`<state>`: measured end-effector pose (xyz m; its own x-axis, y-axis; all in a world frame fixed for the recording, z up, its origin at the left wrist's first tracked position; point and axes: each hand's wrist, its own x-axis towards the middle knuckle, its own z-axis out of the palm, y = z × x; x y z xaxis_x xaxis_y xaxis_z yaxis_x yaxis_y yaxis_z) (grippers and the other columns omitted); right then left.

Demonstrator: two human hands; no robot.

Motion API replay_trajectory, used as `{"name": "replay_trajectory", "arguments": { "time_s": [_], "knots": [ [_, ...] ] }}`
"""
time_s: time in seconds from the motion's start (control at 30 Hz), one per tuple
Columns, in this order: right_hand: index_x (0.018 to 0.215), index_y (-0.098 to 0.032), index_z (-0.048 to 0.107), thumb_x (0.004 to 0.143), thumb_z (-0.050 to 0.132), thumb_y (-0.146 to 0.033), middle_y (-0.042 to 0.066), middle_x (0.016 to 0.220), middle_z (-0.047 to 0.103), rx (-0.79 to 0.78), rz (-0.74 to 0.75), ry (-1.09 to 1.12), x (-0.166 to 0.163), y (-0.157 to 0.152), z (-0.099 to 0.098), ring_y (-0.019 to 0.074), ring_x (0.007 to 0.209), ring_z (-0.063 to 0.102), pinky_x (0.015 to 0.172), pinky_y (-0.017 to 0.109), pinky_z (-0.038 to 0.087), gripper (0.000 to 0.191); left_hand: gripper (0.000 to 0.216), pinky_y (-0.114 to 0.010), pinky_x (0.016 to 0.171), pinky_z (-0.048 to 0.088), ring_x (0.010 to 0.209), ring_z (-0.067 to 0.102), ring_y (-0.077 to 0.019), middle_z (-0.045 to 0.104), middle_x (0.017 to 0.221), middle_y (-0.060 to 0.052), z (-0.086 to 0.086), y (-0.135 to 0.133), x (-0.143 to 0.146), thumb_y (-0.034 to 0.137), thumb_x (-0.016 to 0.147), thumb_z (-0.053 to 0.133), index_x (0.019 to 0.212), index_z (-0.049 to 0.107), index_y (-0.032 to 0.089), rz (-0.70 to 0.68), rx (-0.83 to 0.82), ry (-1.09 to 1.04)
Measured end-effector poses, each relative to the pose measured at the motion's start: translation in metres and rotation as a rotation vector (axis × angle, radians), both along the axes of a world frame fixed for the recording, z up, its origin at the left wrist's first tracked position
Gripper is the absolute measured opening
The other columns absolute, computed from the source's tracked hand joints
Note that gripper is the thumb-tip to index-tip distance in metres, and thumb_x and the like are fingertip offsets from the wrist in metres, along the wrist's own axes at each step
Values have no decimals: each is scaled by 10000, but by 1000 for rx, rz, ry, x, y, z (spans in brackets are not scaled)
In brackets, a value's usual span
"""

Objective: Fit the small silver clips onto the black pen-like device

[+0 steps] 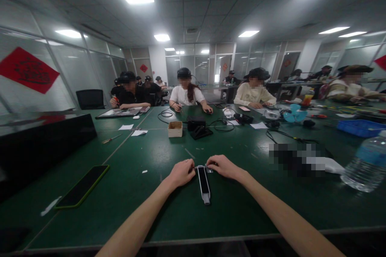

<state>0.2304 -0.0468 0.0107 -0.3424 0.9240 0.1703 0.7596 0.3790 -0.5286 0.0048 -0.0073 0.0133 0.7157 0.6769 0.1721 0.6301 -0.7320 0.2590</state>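
A long, narrow device with a dark front and a pale grey rim lies on the green table, its narrow grey end toward me. My left hand is at the far left corner of the device, fingers curled and closed. What they pinch, if anything, is hidden. On the other side, my right hand has its fingers bent down and closed by the far right corner. Just under those fingertips is a small shiny piece, too small to name.
Left of my arms lies a phone in a green case. Ahead are a small open box and a black stand-like object. A large water bottle and a blue tray stand right. Several people sit across the table.
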Motion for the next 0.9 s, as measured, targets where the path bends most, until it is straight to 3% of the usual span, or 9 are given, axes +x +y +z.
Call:
{"name": "replay_trajectory", "arguments": {
  "time_s": [0.9],
  "knots": [
    [945,-208,638,848,528,-312,31,900,615,64,-18,-32,-6,-5,2,151,797,551,713,278,447,180,102,-251,609,394,701,533,-160,578,803,-24,2,-1,-1,237,804,425,838,504,182,-7,-12,0]
  ]
}}
